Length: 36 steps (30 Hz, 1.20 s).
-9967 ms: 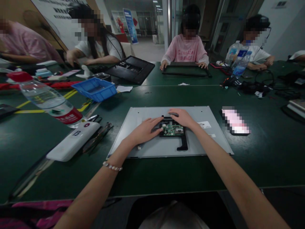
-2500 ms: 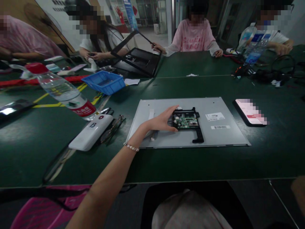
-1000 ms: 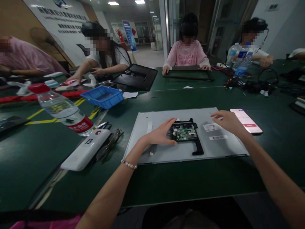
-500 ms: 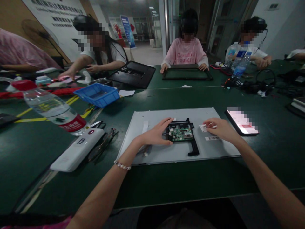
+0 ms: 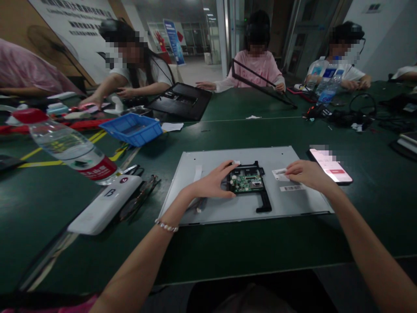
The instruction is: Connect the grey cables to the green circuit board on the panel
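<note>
A flat grey metal panel [image 5: 185, 174] lies on the green table in front of me. On its middle sits a black bracket [image 5: 265, 202] carrying a green circuit board [image 5: 246, 183]. My left hand [image 5: 211, 180] spans the bracket's left side, fingers at the upper edge and thumb at the lower, holding it. My right hand [image 5: 306, 174] is closed in a pinch at the right end of a white label [image 5: 279, 174] on the panel; its fingertips hide whatever is between them. A barcode sticker [image 5: 291, 188] lies just below.
Right of the panel lies a lit phone [image 5: 332, 167]. To the left are a white power bank [image 5: 104, 206], glasses [image 5: 140, 198], a tilted water bottle [image 5: 74, 150] and a blue bin [image 5: 132, 129]. Across the table a person in pink [image 5: 252, 69] handles a black frame [image 5: 267, 82].
My right hand has shifted slightly right, uncovering more of the white label. My left hand stays put. Across the table, the person has tilted the black frame up, with one hand off it.
</note>
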Tool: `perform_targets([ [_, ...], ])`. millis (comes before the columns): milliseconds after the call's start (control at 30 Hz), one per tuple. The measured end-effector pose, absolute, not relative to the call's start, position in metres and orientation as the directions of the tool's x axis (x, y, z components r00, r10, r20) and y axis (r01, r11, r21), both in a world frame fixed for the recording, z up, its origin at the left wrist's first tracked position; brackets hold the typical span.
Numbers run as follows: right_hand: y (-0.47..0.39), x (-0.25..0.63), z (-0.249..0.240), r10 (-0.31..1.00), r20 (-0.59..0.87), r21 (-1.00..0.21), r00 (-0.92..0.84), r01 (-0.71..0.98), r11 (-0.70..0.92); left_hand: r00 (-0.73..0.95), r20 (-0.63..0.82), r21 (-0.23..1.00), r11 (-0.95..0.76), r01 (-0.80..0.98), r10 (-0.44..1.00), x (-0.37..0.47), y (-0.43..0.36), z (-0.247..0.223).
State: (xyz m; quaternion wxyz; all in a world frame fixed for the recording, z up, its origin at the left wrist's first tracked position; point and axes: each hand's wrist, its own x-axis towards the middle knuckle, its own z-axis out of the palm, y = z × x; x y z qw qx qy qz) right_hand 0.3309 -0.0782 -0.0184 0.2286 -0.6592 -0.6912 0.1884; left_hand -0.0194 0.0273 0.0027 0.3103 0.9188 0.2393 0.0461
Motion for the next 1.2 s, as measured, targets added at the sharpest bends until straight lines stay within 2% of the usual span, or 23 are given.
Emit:
perform_targets([
  [133, -0.08, 0.327, -0.013, 0.999, 0.037, -0.582, -0.032, 0.812, 0.047, 0.882, -0.07, 0.589, -0.695, 0.413, 0.465, -0.02, 0.029, 0.002],
  [233, -0.082, 0.322, -0.007, 1.0, 0.015, -0.643, -0.016, 0.766, 0.022, 0.887, -0.069, 0.595, -0.695, 0.404, 0.457, -0.02, 0.029, 0.001],
  [400, -0.083, 0.305, -0.002, 0.996, -0.091, -0.806, 0.008, 0.587, -0.079, 0.885, -0.073, 0.597, -0.691, 0.408, 0.459, -0.02, 0.028, 0.002],
  [533, -0.082, 0.289, -0.005, 0.976, -0.207, -0.866, -0.062, 0.476, -0.153, 0.881, -0.08, 0.594, -0.688, 0.418, 0.466, -0.02, 0.029, 0.001],
  [633, -0.082, 0.28, -0.008, 0.97, -0.207, -0.869, -0.128, 0.479, -0.122, 0.882, -0.075, 0.592, -0.691, 0.415, 0.465, -0.02, 0.03, 0.0],
  [800, -0.083, 0.272, -0.009, 0.988, -0.097, -0.846, -0.123, 0.533, -0.017, 0.878, -0.09, 0.585, -0.689, 0.429, 0.47, -0.019, 0.029, 0.001],
  [1200, -0.082, 0.272, -0.014, 0.987, 0.067, -0.704, -0.143, 0.695, 0.149, 0.879, -0.066, 0.592, -0.69, 0.416, 0.472, -0.02, 0.03, -0.002],
])
